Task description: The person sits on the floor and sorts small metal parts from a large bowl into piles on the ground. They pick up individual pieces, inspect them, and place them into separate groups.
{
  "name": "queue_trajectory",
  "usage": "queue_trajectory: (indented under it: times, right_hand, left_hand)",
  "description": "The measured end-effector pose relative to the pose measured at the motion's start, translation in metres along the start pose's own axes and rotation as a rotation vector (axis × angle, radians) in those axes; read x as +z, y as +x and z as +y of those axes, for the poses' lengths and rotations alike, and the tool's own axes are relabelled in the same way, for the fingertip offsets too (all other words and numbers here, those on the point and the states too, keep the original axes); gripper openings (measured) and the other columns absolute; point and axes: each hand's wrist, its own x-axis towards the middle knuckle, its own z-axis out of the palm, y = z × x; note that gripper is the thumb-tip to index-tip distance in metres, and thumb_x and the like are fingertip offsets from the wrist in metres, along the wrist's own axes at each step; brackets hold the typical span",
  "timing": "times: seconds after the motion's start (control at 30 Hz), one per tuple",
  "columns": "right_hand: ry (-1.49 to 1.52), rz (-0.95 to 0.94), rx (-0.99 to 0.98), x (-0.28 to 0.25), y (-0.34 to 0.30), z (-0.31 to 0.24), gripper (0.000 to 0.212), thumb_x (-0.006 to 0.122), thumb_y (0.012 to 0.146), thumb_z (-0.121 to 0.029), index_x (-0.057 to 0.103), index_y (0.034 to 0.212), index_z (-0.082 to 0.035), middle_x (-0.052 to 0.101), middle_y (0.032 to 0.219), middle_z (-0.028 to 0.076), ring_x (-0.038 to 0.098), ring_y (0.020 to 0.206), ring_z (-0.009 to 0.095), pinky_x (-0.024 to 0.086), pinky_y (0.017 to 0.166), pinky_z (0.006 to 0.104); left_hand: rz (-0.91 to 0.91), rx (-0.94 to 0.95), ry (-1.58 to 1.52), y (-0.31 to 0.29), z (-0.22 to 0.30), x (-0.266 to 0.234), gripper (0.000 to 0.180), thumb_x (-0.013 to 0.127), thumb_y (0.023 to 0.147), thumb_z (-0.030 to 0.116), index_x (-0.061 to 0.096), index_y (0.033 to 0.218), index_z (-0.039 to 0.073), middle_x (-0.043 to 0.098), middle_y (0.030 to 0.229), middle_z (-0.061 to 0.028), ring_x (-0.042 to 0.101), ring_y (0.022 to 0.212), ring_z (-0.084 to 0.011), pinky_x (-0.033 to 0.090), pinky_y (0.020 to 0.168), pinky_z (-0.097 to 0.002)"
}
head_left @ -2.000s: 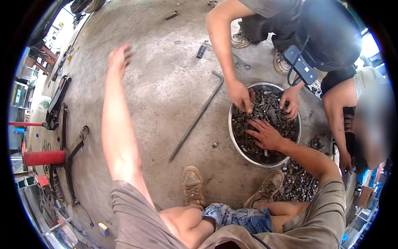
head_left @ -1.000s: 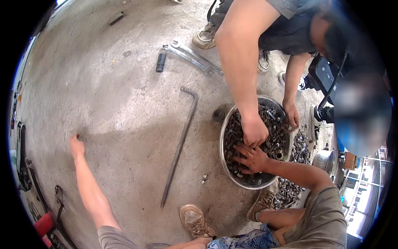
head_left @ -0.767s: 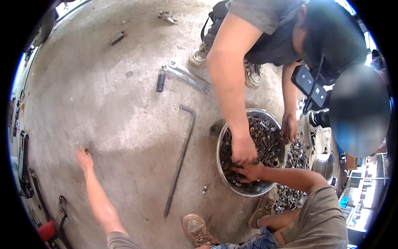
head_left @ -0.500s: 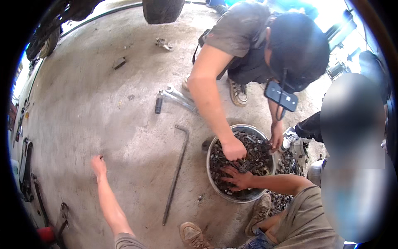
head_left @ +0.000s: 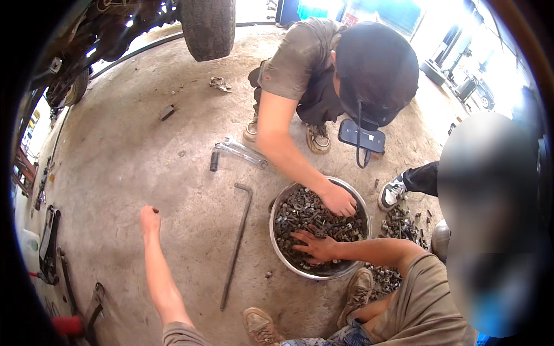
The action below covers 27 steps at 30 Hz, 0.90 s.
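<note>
Over the concrete floor (head_left: pixel 190 254), your left hand (head_left: pixel 150 217) is curled closed, any contents hidden, while your right hand (head_left: pixel 318 247) lies fingers-spread among bolts (head_left: pixel 300 213) filling the steel bowl (head_left: pixel 316 277), sifting apparently unfinished.

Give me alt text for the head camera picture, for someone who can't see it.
A person's right hand, fingers spread, rests on small metal fasteners in a round metal bowl, near a crouching co-worker's hand; the person's left hand is held out over the concrete floor. An L-shaped metal bar lies left of the bowl.
</note>
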Motion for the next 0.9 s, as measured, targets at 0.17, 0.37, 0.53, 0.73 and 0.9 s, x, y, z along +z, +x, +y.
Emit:
queue_trajectory:
  times: [0.17, 0.37, 0.53, 0.73, 0.9]
  right_hand:
    - [0.023, 0.013, 0.008, 0.008, -0.009, 0.004, 0.070, 0.068, 0.083, -0.037, 0.043, 0.143, -0.011, 0.014, 0.157, 0.020, 0.017, 0.146, 0.037, 0.025, 0.116, 0.0502]
    - [0.002, -0.008, 0.024, 0.007, -0.002, 0.002, 0.068, 0.066, 0.084, -0.037, 0.043, 0.143, -0.010, 0.017, 0.155, 0.022, 0.017, 0.145, 0.039, 0.030, 0.115, 0.0470]
    - [0.014, 0.112, -0.001, 0.009, -0.011, 0.006, 0.066, 0.071, 0.079, -0.032, 0.050, 0.137, -0.010, 0.019, 0.155, 0.020, 0.017, 0.146, 0.035, 0.052, 0.098, 0.0429]
    - [0.013, 0.206, -0.008, 0.005, -0.019, 0.002, 0.056, 0.070, 0.075, -0.020, 0.056, 0.129, -0.010, 0.037, 0.145, 0.020, 0.034, 0.138, 0.035, 0.055, 0.091, 0.0390]
    - [0.032, 0.290, 0.045, 0.002, -0.024, 0.011, 0.032, 0.066, 0.078, -0.014, 0.061, 0.109, -0.012, 0.051, 0.118, 0.016, 0.055, 0.110, 0.031, 0.058, 0.078, 0.0394]
  left_hand:
    - [-0.069, -0.124, 0.009, 0.001, 0.101, -0.046, 0.022, 0.060, 0.075, -0.006, 0.072, 0.092, 0.000, 0.064, 0.102, -0.0177, 0.061, 0.103, -0.0338, 0.050, 0.090, -0.0412]
    - [0.082, 0.030, 0.001, 0.028, 0.115, -0.016, 0.023, 0.060, 0.074, -0.008, 0.070, 0.093, 0.000, 0.063, 0.106, -0.0202, 0.059, 0.106, -0.0351, 0.049, 0.093, -0.0437]
    - [-0.019, 0.146, -0.001, 0.037, 0.134, 0.026, 0.029, 0.053, 0.073, -0.007, 0.071, 0.094, 0.003, 0.065, 0.101, -0.0227, 0.060, 0.105, -0.0385, 0.048, 0.093, -0.0440]
    - [-0.172, 0.213, -0.007, 0.042, 0.161, 0.055, 0.040, 0.052, 0.073, -0.006, 0.073, 0.103, 0.010, 0.069, 0.102, -0.0232, 0.066, 0.100, -0.0350, 0.051, 0.088, -0.0424]
    - [-0.462, -0.018, -0.123, 0.037, 0.214, 0.055, 0.048, 0.047, 0.072, -0.005, 0.071, 0.112, 0.008, 0.070, 0.104, -0.0200, 0.070, 0.088, -0.0304, 0.055, 0.070, -0.0416]
